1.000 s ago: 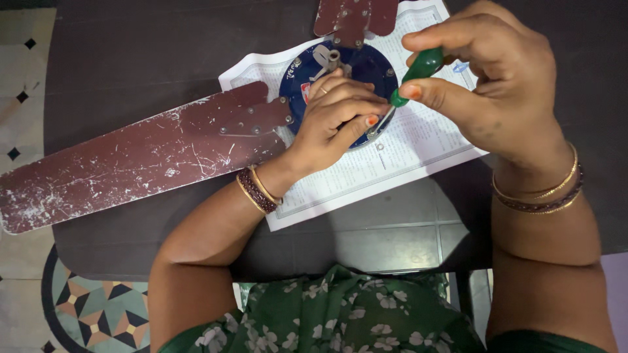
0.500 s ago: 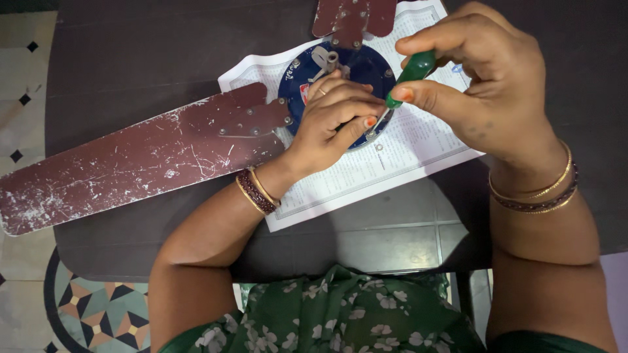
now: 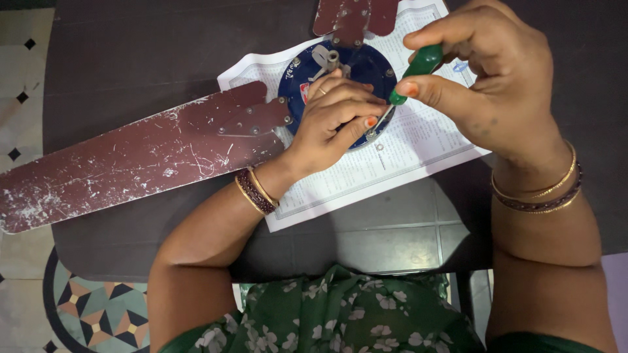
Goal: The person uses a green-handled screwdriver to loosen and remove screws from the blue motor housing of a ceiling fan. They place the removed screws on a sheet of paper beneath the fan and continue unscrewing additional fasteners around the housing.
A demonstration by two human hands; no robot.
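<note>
A round dark blue fan motor hub [image 3: 297,78] lies on a printed paper sheet [image 3: 366,173]. A long maroon scratched fan blade [image 3: 124,160] is bolted to its left side. A second maroon blade [image 3: 350,16] sticks out at the top. My left hand [image 3: 333,117] rests flat on the hub, fingers curled over its lower right rim. My right hand [image 3: 487,78] grips a green-handled screwdriver [image 3: 418,68], tip pointing down at the hub's right edge beside my left fingertips. The tip itself is hidden.
The hub and paper sit on a dark table [image 3: 131,59]. A small loose screw or washer [image 3: 379,147] lies on the paper just below the hub. Patterned floor tiles [image 3: 85,314] show at the lower left, past the table's edge.
My right hand with the screwdriver has shifted slightly and turned a little. My left hand stays on the hub.
</note>
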